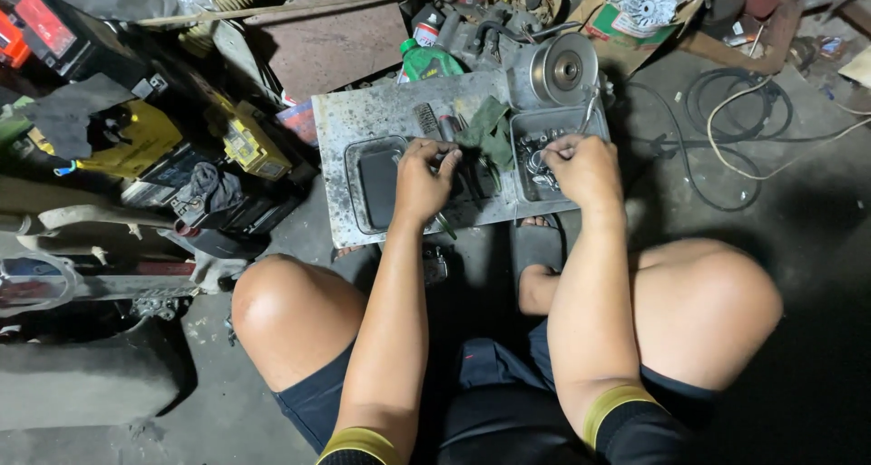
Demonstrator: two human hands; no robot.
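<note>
I squat on the floor over a scuffed grey metal board (pixel 363 116). My left hand (pixel 423 179) is closed around a small dark tool or part, beside a black rectangular tray (pixel 356 188) on the board's left. My right hand (pixel 581 167) pinches something small above a second tray (pixel 524 120) holding several small metal parts. What the right fingers hold is too small to tell. A dark green rag (pixel 490 131) and a black brush (pixel 426 118) lie between the trays.
A round metal pulley (pixel 564 68) and a green bottle (pixel 426 62) stand behind the board. Yellow and black boxes (pixel 245 143) crowd the left. Coiled cables (pixel 735 111) lie on the concrete at right. My knees (pixel 281 306) flank the board.
</note>
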